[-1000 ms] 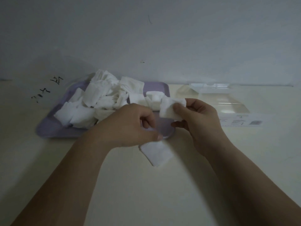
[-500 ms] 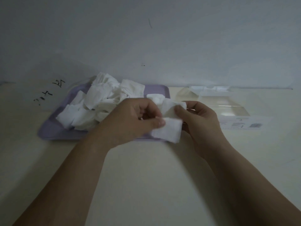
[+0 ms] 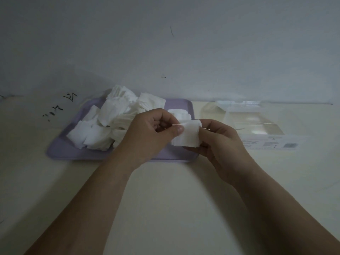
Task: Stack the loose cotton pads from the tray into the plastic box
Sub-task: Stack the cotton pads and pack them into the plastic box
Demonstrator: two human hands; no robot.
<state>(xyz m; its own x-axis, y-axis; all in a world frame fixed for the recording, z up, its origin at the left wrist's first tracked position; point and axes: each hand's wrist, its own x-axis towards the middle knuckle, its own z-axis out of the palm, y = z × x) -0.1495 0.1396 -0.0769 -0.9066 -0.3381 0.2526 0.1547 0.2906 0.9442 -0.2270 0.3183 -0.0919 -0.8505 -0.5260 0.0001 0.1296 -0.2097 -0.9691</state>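
- Held pad [image 3: 187,135]: white square, up off the table, between both hands, over the tray's near right corner. Cannot tell whether it is one layer or several.
- Left hand [image 3: 147,137]: thumb and curled fingers pinch the pad's left edge.
- Right hand [image 3: 220,142]: fingers curl round the right edge and under the lower one.
- Advice: square the edges while both pinches hold. Keep pressure light, since cotton probably creases and sheds. Then let the right hand carry alone.
- Behind and left of the grip: heap of loose pads [image 3: 110,118] on the lilac tray [image 3: 60,151], and a small separate pile [image 3: 179,113] just behind the fingers.
- Right of the grip, near: clear plastic box [image 3: 257,124], lying open, no pads visible inside.
- Judgement: lay the pad flat into a corner so that later pads register against the walls.
- Below the grip: pale table [image 3: 165,199].
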